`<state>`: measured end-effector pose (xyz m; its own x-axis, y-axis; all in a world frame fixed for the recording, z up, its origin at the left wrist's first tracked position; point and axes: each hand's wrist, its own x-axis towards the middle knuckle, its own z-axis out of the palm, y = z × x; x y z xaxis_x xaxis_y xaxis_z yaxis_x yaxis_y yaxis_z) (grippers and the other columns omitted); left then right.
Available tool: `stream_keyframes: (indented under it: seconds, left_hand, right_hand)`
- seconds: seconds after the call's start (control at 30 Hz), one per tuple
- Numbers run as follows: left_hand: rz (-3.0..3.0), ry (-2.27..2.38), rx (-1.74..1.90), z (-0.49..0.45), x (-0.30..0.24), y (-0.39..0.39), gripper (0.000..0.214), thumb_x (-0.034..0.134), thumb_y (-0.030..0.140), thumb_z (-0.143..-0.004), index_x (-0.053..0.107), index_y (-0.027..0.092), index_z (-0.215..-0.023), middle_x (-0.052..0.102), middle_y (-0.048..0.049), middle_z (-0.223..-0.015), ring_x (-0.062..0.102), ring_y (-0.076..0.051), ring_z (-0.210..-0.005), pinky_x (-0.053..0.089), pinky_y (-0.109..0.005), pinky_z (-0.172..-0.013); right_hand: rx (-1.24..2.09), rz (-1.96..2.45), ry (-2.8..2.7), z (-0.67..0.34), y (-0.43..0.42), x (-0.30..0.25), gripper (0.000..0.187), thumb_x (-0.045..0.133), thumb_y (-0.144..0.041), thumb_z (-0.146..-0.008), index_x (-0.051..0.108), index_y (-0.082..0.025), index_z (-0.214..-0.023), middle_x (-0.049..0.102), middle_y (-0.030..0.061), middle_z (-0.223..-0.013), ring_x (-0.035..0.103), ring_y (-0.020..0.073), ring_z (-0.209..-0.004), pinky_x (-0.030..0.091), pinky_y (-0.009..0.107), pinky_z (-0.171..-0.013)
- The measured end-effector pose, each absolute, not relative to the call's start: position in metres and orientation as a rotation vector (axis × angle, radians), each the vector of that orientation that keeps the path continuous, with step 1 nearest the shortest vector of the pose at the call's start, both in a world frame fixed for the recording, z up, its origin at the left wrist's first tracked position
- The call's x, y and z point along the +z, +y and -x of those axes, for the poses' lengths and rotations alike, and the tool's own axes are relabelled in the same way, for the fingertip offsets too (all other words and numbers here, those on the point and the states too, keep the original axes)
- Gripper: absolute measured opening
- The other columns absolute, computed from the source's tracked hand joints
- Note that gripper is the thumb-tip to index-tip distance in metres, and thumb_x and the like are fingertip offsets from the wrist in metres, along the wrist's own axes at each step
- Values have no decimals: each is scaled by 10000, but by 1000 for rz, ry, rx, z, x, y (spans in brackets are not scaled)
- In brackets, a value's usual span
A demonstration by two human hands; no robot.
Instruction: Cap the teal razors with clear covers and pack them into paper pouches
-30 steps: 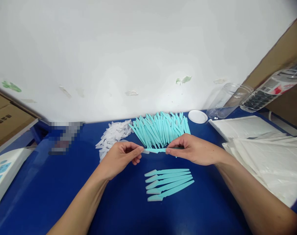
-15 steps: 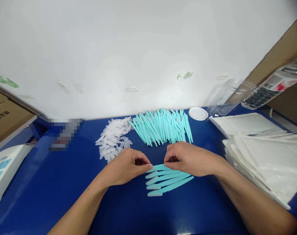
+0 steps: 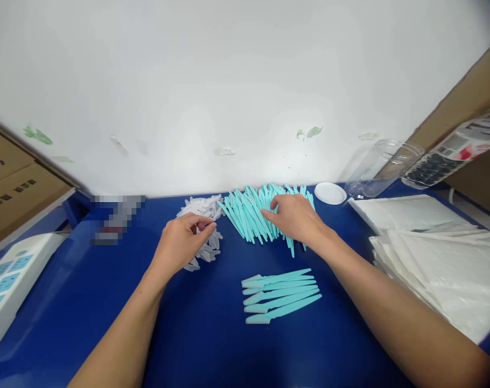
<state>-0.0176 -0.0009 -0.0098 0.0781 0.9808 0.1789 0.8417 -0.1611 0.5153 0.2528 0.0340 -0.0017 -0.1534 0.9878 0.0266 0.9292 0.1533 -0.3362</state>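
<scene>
The left hand [image 3: 182, 242] is over the pile of small translucent white plastic caps [image 3: 200, 207], which lies on the blue desk [image 3: 212, 345] close to the white wall [image 3: 229, 81]. Its thumb and forefinger are drawn together in a pinch just above the caps. I cannot tell if a cap is between them, because the caps are pale, small and partly covered by the fingers. The right hand [image 3: 295, 218] lies on the pile of slim teal plastic sticks [image 3: 249, 213], just to the right of the caps. The sticks are long, thin and pointed, heaped like a fan with their ends toward the wall. The fingers are bent loosely over them, and it is not visible whether they grip one stick or only touch the heap, so I cannot tell. Nearer to the person, between the two forearms, is a neat row of teal plastic sticks with paler broad ends [image 3: 281, 295], side by side and touching, apart from both hands. At the right are a flat white round lid [image 3: 329, 193], a clear plastic jar lying on its side [image 3: 374, 164] and a stack of white plastic bags [image 3: 439, 253], which the frame edge cuts off. At the left, a brown cardboard box [image 3: 14, 188] and a white panel with blue squares [image 3: 6, 275] are also cut off. A pixelated patch [image 3: 116, 218] hides something behind the left hand.
</scene>
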Motion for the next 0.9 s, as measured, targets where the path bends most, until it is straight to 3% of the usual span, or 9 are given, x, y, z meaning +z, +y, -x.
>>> stream_keyframes:
  seconds: [0.17, 0.37, 0.5, 0.6, 0.73, 0.8, 0.9]
  left_hand:
    - [-2190, 1847, 649, 34, -19, 9, 293, 626, 451, -903, 805, 253, -1024, 720, -50, -977, 612, -198, -711, 409, -293, -666]
    - [-2257, 1675, 534, 32, -20, 7, 311, 605, 433, -916, 811, 263, -1076, 711, -71, -1021, 650, -236, -850, 458, -318, -744]
    - [-2292, 1624, 484, 27, -20, 5, 323, 640, 416, -898, 803, 252, -1123, 705, -92, -1014, 643, -297, -961, 463, -409, -872]
    - [-2314, 1602, 451, 26, -22, 6, 309, 652, 396, -896, 801, 244, -1119, 698, -95, -1009, 633, -318, -984, 446, -465, -917]
    - [-2329, 1532, 436, 25, -25, 8, 253, 616, 370, -928, 808, 258, -1049, 685, -82, -993, 641, -283, -964, 475, -409, -859]
    - [-2319, 1511, 440, 25, -25, 9, 240, 605, 372, -936, 802, 256, -1011, 675, -78, -973, 644, -265, -933, 489, -382, -814]
    - [-2303, 1490, 461, 25, -22, 8, 218, 613, 385, -935, 781, 248, -948, 660, -74, -962, 639, -253, -914, 498, -368, -786]
  right_hand:
    - [356, 1867, -2202, -238, 58, -12, 324, 671, -458, -861, 743, -150, -928, 737, 139, -830, 669, 322, -931, 448, 384, -774]
    - [440, 1854, -2234, -230, 60, -15, 213, 672, -344, -836, 777, -160, -855, 751, 116, -808, 689, 293, -898, 468, 362, -748]
    - [572, 1899, -2234, -229, 64, -14, 167, 657, -256, -863, 775, -148, -817, 740, 93, -766, 701, 239, -825, 502, 334, -749]
    - [698, 1946, -2232, -228, 66, -13, 220, 642, -317, -944, 734, -128, -1010, 736, 90, -973, 695, 210, -898, 556, 360, -824]
    - [838, 1976, -2202, -226, 69, -13, 374, 626, -372, -979, 601, -178, -1298, 613, 107, -1323, 645, 232, -1100, 568, 445, -919]
    - [890, 1961, -2176, -225, 70, -12, 354, 632, -359, -973, 626, -157, -1264, 639, 112, -1276, 658, 232, -1063, 573, 427, -895]
    - [908, 1891, -2134, -228, 69, -8, 202, 639, -283, -922, 723, -103, -960, 721, 99, -936, 682, 206, -827, 549, 334, -735]
